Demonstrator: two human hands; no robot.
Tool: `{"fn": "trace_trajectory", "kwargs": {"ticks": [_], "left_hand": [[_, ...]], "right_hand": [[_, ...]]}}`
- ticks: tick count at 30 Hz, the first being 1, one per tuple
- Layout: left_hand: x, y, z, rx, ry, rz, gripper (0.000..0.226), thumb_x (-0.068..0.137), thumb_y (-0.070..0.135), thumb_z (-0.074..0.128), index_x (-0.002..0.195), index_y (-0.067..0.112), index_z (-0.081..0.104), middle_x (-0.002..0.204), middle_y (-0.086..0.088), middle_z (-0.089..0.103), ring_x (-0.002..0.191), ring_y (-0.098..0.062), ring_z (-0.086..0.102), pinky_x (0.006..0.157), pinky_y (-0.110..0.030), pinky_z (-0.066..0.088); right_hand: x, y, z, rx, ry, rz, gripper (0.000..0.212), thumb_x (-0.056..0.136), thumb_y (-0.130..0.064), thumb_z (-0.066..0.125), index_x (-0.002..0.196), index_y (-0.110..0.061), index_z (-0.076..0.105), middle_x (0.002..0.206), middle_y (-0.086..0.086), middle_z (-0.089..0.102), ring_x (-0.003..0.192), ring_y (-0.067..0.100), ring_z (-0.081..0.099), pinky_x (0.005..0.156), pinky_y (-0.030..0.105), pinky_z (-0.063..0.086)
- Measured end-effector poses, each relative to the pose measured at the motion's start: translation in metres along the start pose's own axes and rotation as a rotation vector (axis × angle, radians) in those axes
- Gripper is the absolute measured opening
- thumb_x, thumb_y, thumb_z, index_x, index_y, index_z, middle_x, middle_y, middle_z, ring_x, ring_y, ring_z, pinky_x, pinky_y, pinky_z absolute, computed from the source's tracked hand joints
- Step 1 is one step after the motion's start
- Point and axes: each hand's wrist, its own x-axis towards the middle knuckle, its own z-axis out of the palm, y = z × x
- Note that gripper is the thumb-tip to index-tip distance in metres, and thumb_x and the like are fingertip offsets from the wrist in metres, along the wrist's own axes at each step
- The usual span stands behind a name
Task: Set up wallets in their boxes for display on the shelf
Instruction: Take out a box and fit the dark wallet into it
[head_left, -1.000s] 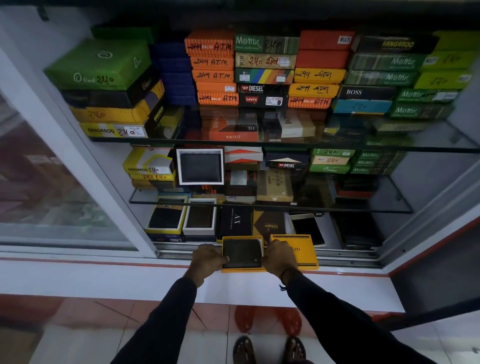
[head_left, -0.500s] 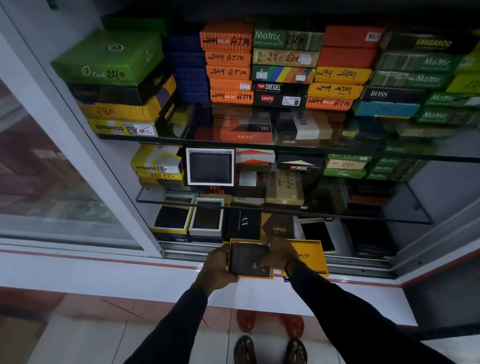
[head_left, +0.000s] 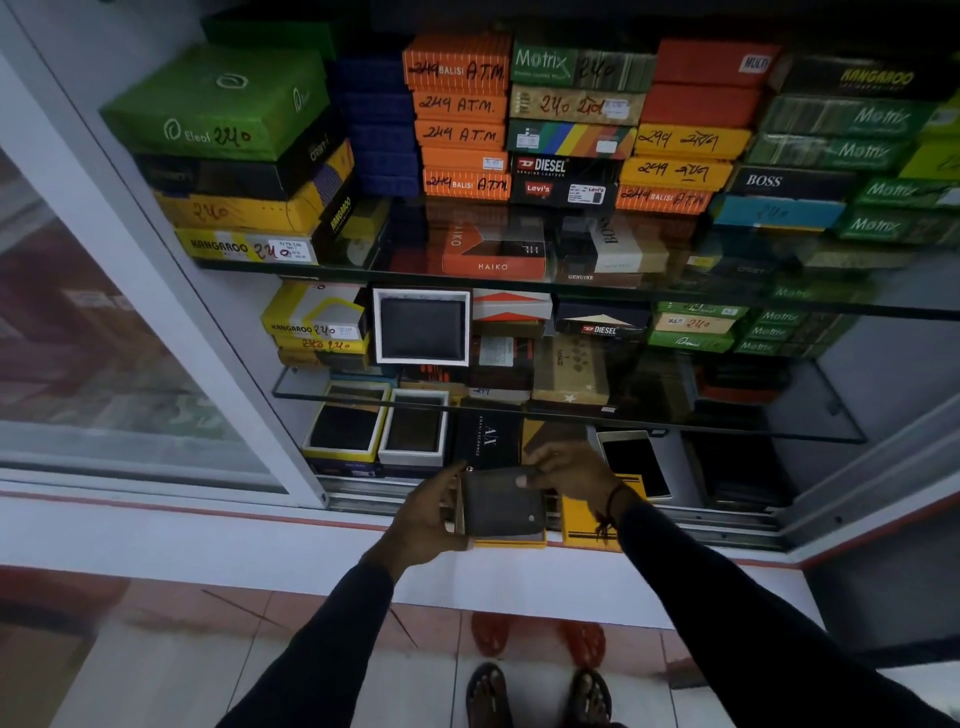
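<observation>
A dark wallet (head_left: 503, 503) is tilted up out of its yellow box (head_left: 511, 542), which sits on the cabinet's front ledge. My left hand (head_left: 423, 514) grips the wallet's left edge. My right hand (head_left: 566, 470) pinches its top right corner. The box's yellow lid (head_left: 582, 514) lies just to the right, partly under my right wrist. Behind, on the bottom shelf, two open boxes (head_left: 347, 426) (head_left: 415, 428) show dark wallets. A white-framed open box (head_left: 422, 326) stands upright on the middle shelf.
Stacks of closed wallet boxes fill the top glass shelf (head_left: 519, 275) and the middle glass shelf (head_left: 571, 413). A black AX box (head_left: 488, 434) and a phone-like slab (head_left: 636, 462) lie on the bottom. The sliding glass door (head_left: 104, 338) is at the left.
The wallet lay flat in the yellow box; both hands have since lifted and tilted it up out of the box. The view has shifted slightly left and closer.
</observation>
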Motion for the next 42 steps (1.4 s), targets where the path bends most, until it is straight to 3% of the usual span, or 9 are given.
{"fn": "trace_trajectory", "kwargs": {"ticks": [3,7,13,16,21,29,33,36,42], "left_hand": [[-0.001,0.011,-0.016,-0.187,-0.017,0.003,0.094,0.064,-0.012,0.087,0.141,0.028,0.051,0.12,-0.012,0.061,0.108,-0.038,0.066,0.086,-0.05,0.062],[-0.001,0.035,-0.028,-0.221,-0.063,0.037,0.091,0.06,-0.001,0.094,0.137,0.031,0.057,0.117,-0.005,0.068,0.076,-0.022,0.067,0.077,-0.041,0.062],[-0.015,0.047,-0.024,-0.525,-0.112,-0.008,0.058,0.067,0.013,0.081,0.123,0.015,0.069,0.115,-0.012,0.073,0.098,-0.029,0.067,0.084,-0.042,0.054],[-0.019,0.053,-0.012,-0.865,-0.157,-0.091,0.042,0.075,0.01,0.062,0.116,0.005,0.072,0.106,-0.016,0.073,0.088,-0.024,0.066,0.073,-0.033,0.051],[-0.018,0.06,0.0,-0.936,-0.165,-0.085,0.033,0.077,0.013,0.059,0.102,0.006,0.079,0.096,-0.014,0.076,0.082,-0.022,0.067,0.068,-0.032,0.053],[-0.018,0.063,0.003,-1.078,-0.235,-0.093,0.055,0.065,0.017,0.077,0.114,-0.004,0.065,0.112,-0.024,0.066,0.104,-0.034,0.064,0.09,-0.041,0.054],[-0.02,0.067,0.003,-1.08,-0.242,-0.104,0.058,0.067,0.017,0.074,0.12,-0.005,0.061,0.112,-0.023,0.069,0.104,-0.032,0.065,0.083,-0.038,0.058],[-0.018,0.064,0.0,-1.007,-0.167,-0.115,0.04,0.069,0.015,0.069,0.106,0.0,0.069,0.102,-0.017,0.073,0.091,-0.026,0.068,0.075,-0.036,0.053],[-0.017,0.039,-0.015,-0.824,0.047,-0.111,0.033,0.082,0.01,0.065,0.114,0.001,0.069,0.106,-0.02,0.073,0.096,-0.033,0.067,0.084,-0.045,0.052]], "right_hand": [[-0.009,-0.003,-0.021,0.145,-0.027,0.063,0.027,0.071,-0.024,0.088,0.095,-0.017,0.076,0.084,-0.008,0.073,0.079,0.008,0.066,0.058,0.016,0.049],[-0.016,-0.005,-0.032,0.225,-0.093,0.131,0.038,0.076,-0.031,0.083,0.111,-0.017,0.074,0.102,-0.003,0.074,0.089,0.01,0.065,0.067,0.021,0.048],[-0.029,0.008,-0.031,0.598,-0.263,0.256,0.059,0.079,-0.053,0.074,0.123,-0.014,0.068,0.109,0.01,0.07,0.09,0.02,0.062,0.073,0.029,0.049],[-0.039,0.011,-0.017,0.852,-0.422,0.224,0.047,0.091,-0.037,0.065,0.131,-0.013,0.065,0.119,0.015,0.067,0.096,0.022,0.069,0.081,0.031,0.056],[-0.057,0.007,0.004,1.021,-0.524,0.126,0.041,0.086,-0.014,0.059,0.125,-0.006,0.068,0.124,0.019,0.067,0.105,0.027,0.07,0.087,0.032,0.06],[-0.074,-0.004,0.006,0.983,-0.48,0.043,0.07,0.04,-0.034,0.097,0.102,-0.009,0.077,0.121,0.021,0.068,0.108,0.033,0.062,0.1,0.042,0.047],[-0.079,-0.006,0.005,0.931,-0.379,0.021,0.016,0.072,-0.028,0.079,0.075,-0.013,0.083,0.095,0.012,0.069,0.08,0.017,0.074,0.072,0.028,0.061],[-0.069,0.009,0.0,0.899,-0.295,0.158,0.027,0.095,-0.015,0.053,0.089,-0.006,0.077,0.094,0.015,0.069,0.084,0.022,0.07,0.075,0.029,0.059],[-0.068,0.03,-0.041,0.657,-0.28,0.117,0.028,0.073,-0.025,0.08,0.097,-0.011,0.079,0.093,0.005,0.076,0.083,0.013,0.072,0.074,0.024,0.057]]}}
